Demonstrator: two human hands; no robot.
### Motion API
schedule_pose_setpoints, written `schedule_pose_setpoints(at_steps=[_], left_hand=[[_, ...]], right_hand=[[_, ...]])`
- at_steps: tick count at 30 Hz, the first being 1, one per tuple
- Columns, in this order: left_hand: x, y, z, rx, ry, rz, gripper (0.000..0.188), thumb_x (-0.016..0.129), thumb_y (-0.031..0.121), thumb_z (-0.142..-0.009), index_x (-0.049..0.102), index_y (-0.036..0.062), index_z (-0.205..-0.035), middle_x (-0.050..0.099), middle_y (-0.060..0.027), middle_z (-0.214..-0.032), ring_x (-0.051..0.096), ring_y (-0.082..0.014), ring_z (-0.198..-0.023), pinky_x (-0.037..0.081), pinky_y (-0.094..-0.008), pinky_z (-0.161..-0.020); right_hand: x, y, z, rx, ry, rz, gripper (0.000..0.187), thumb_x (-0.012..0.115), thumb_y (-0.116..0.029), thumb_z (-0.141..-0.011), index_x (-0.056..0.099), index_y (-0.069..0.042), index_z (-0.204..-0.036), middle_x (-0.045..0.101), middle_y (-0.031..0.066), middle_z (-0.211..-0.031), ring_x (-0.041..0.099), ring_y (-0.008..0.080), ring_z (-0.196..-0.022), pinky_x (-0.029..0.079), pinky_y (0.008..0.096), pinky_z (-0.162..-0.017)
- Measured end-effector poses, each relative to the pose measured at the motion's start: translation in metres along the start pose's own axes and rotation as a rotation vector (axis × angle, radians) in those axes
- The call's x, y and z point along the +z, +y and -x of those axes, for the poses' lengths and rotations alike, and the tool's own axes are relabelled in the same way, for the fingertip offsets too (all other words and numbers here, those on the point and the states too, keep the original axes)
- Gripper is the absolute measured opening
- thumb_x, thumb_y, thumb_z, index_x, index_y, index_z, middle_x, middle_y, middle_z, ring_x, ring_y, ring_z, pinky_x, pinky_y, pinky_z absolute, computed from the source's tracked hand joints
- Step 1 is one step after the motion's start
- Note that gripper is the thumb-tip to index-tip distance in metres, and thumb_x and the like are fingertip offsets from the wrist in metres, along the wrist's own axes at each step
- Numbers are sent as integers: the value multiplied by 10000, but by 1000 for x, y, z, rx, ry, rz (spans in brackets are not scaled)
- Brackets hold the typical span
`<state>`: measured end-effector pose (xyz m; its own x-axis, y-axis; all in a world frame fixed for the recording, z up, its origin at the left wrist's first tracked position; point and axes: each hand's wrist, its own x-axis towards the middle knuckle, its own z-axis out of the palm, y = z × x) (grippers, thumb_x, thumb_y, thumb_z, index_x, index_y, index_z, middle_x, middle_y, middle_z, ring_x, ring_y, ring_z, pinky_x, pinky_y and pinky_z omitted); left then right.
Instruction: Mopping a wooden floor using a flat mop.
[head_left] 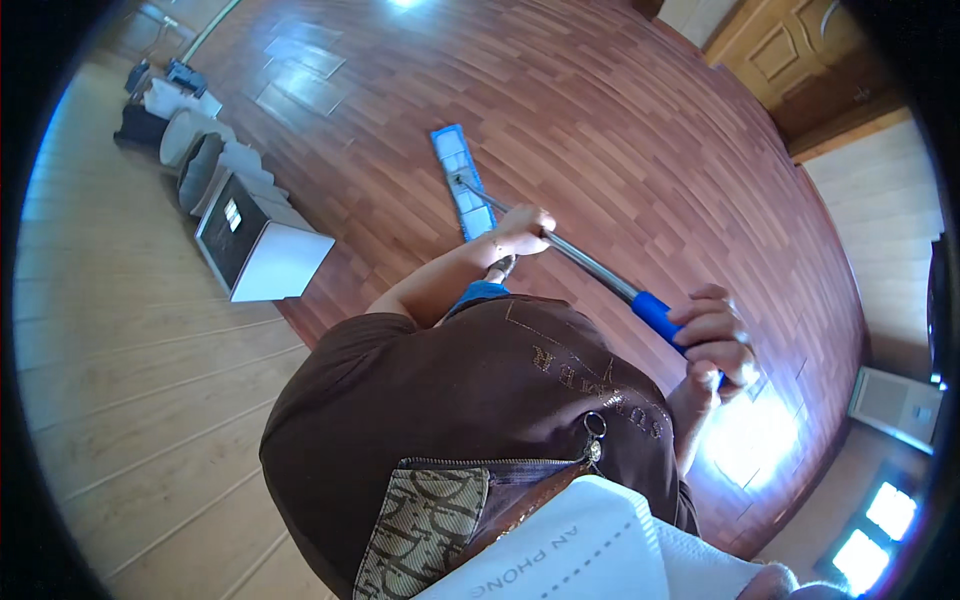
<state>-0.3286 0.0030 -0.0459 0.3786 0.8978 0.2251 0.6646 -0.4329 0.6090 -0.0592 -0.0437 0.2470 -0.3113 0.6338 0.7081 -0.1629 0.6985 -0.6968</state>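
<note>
The left hand (522,232) is clenched around the middle of a flat mop's long metal pole (585,262) while the right hand (712,335) grips its blue foam handle (655,313) (tip hidden), the blue-and-white rectangular mop head (458,180) lying flat on the reddish-brown wooden parquet floor (620,130).

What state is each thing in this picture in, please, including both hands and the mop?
Left hand: closed around the metal pole, midway along it.
Right hand: closed around the blue grip at the pole's top end.
Mop: held slanted, its head down on the floor.
Mop head: lying flat on the wooden floor.
Door: shut.
Zip pull: hanging loose on the brown top.
</note>
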Motion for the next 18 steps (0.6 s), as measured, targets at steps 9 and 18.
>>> schedule_pose_setpoints(at_steps=[9, 18], left_hand=[[-34, -20, 106, -353, 110, -84, 369, 700, 247, -768, 455, 76, -552, 532, -138, -599, 538, -376, -620, 368, -475, -529], [-26, -24, 162, -552, 152, -196, 301, 681, 313, -765, 542, 103, -599, 599, -136, -687, 589, -372, -733, 439, -504, -650]], right_hand=[[30, 57, -17, 135, -483, -497, 156, 718, -181, -727, 653, -47, -772, 671, 82, -758, 671, 306, -814, 465, 454, -828], [42, 51, -4, 448, -559, -532, 84, 678, -56, -830, 660, -8, -764, 680, 89, -809, 644, 283, -967, 457, 422, -908]])
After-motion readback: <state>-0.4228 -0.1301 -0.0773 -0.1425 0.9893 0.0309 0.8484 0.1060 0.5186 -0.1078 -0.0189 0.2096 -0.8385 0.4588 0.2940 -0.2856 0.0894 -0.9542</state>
